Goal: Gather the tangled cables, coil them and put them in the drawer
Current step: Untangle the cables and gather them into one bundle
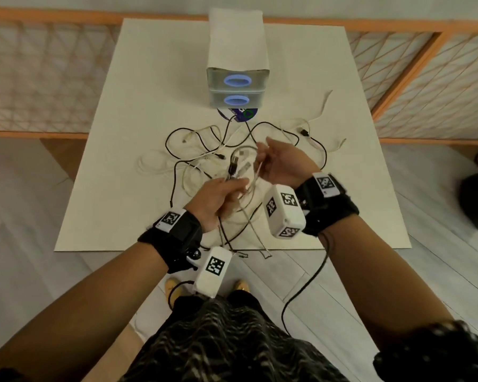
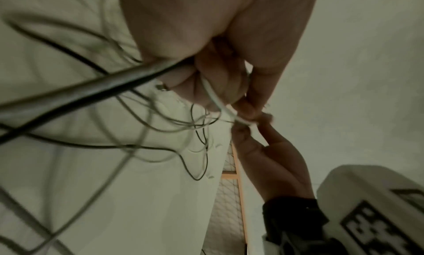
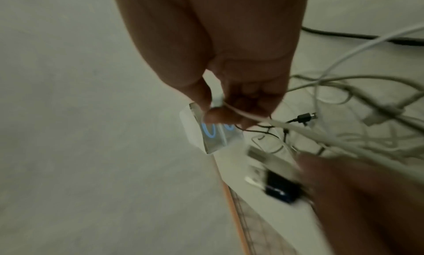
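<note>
White table carries our tangled cables in front of the shut drawers. Our left hand grips a bunch of cable ends; our right hand pinches one white cable above the heap.

Dim, warm indoor light – soft in every view.
The head view bows straight lines at its edges and casts only faint shadows on the table; both wrist views are murky and greenish, with near cables smeared and the left hand motion-blurred.
</note>
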Demonstrator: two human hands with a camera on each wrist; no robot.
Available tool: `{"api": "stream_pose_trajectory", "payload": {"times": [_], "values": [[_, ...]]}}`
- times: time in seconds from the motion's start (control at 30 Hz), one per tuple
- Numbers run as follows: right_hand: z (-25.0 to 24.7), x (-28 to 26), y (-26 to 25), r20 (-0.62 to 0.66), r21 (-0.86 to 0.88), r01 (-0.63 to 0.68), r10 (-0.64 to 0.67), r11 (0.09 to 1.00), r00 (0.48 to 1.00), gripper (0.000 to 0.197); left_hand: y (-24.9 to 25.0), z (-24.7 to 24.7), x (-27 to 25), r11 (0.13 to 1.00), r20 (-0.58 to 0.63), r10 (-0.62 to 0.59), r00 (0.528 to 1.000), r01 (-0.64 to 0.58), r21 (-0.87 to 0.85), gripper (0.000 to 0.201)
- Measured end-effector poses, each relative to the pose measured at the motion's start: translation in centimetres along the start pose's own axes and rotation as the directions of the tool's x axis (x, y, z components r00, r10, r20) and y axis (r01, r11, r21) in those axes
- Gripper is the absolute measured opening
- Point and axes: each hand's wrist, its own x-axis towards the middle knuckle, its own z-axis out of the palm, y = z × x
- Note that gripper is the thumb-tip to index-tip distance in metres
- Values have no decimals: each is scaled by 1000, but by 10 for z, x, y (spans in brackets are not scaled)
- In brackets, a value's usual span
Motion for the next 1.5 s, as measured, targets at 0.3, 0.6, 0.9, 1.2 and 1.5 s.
{"api": "stream_pose_trajectory", "payload": {"times": [0.3, 0.6, 0.9, 1.2, 1.5], "values": [[9, -21, -19, 96, -549, 293, -289, 783, 952, 21, 3, -21, -1, 993, -87, -116, 989, 114, -26, 44], [-26, -47, 47, 218, -905, 395, -622, 161, 752, 19, 30, 22, 23, 997, 129, -39, 991, 48, -68, 37], [-103, -52, 99, 113, -984, 162, -447, 72, 887, 23, 17, 12, 25, 991, 55, 6, 998, 1, -136, 13], [-70, -47, 82, 184, -937, 310, -527, 161, 829, 19, 1, 22, 28, 969, -3, 41, 999, -40, -244, 14], [-90, -47, 84, 126, -960, 212, -395, 181, 910, 28, -19, 17, 27, 996, -15, 24, 1000, -26, -90, 10]]}}
